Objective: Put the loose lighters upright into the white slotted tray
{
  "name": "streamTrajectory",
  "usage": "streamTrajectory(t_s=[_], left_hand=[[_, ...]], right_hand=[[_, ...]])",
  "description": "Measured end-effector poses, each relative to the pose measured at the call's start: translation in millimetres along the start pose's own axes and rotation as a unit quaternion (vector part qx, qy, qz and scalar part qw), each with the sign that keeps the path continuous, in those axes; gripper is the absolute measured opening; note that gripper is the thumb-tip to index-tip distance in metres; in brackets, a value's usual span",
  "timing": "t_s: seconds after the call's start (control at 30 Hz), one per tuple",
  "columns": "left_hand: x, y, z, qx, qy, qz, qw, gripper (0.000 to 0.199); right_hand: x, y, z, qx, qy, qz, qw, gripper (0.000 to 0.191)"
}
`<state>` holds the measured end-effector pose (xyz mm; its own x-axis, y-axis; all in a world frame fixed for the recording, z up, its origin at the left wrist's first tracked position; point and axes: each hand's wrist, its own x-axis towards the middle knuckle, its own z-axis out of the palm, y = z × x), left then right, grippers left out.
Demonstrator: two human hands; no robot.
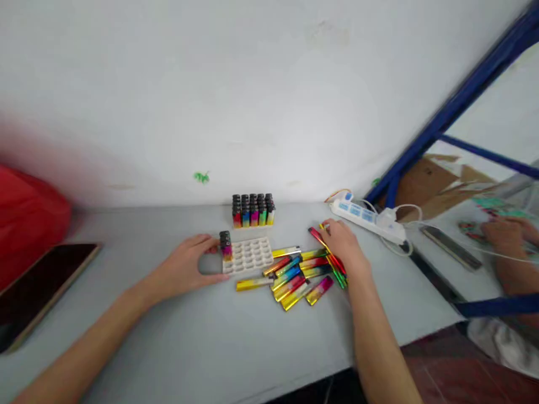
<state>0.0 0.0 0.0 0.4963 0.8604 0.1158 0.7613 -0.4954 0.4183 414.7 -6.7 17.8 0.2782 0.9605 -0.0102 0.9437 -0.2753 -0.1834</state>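
A white tray [251, 255] with rows of oval holes lies on the table. A few black-topped lighters [226, 247] stand upright in its left column. My left hand [191, 266] grips the tray's left side, thumb at the near corner and fingers by the standing lighters. Right of the tray, loose shiny lighters [290, 280] lie in a heap, coloured yellow, red, blue, green and purple. My right hand [343, 241] is at the heap's right end, its curled fingers on a red lighter [320, 237] and others beneath; the palm hides part of them.
Behind the tray stands a block of upright lighters [253, 212] in a second tray. A white power strip [366, 217] with cables lies at the back right, near a blue metal frame [438, 112]. A dark phone-like slab [42, 286] and red bag [29, 219] are left. Another person's hand [505, 233] shows far right.
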Motion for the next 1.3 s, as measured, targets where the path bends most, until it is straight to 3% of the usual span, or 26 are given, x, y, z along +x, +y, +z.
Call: streamTrajectory(t_s=[0.13, 0.27, 0.37, 0.43, 0.53, 0.63, 0.73, 0.83, 1.0, 1.13, 1.3], left_hand=[[1.0, 5.6, -3.2, -0.001, 0.01, 0.013, 1.0, 0.071], [0.5, 5.1, -3.0, 0.003, 0.012, 0.029, 1.0, 0.069], [0.0, 2.3, -0.9, 0.007, 0.018, 0.045, 0.999, 0.066], [-0.1, 1.0, 0.3, 0.011, 0.019, 0.049, 0.999, 0.063], [-0.7, 2.5, -0.1, 0.01, 0.014, 0.052, 0.998, 0.062], [-2.4, 7.5, -3.5, 0.012, 0.005, 0.055, 0.998, 0.059], [-3.8, 11.2, -6.2, 0.007, 0.003, 0.055, 0.998, 0.059], [-3.7, 10.6, -5.3, -0.003, 0.013, 0.059, 0.998, 0.062], [-2.7, 8.2, -2.1, 0.008, 0.023, 0.059, 0.998, 0.066], [-3.0, 8.9, -2.5, 0.02, 0.019, 0.055, 0.998, 0.068], [-3.4, 8.5, -2.3, 0.027, 0.01, 0.047, 0.998, 0.072]], right_hand=[[4.1, -1.0, 6.7, 0.036, 0.005, -0.032, 0.999, 0.038], [5.9, -2.6, 9.1, 0.056, 0.005, -0.082, 0.995, 0.03], [7.1, -5.3, 8.4, 0.13, 0.073, -0.143, 0.978, 0.033], [7.2, -10.7, 8.0, 0.213, 0.122, -0.179, 0.953, 0.037], [3.0, -28.2, 8.7, 0.351, 0.118, -0.2, 0.907, 0.045], [-7.6, -55.2, 11.6, 0.509, 0.056, -0.179, 0.84, 0.052], [-21.7, -81.7, 14.5, 0.624, -0.02, -0.139, 0.768, 0.046], [-34.3, -98.1, 14.8, 0.664, -0.085, -0.132, 0.731, 0.037], [-44.4, -104.3, 14.9, 0.663, -0.153, -0.147, 0.718, 0.039], [-43.6, -104.1, 18.6, 0.68, -0.155, -0.111, 0.708, 0.051], [-40.6, -104.3, 18.9, 0.645, -0.131, -0.117, 0.744, 0.049]])
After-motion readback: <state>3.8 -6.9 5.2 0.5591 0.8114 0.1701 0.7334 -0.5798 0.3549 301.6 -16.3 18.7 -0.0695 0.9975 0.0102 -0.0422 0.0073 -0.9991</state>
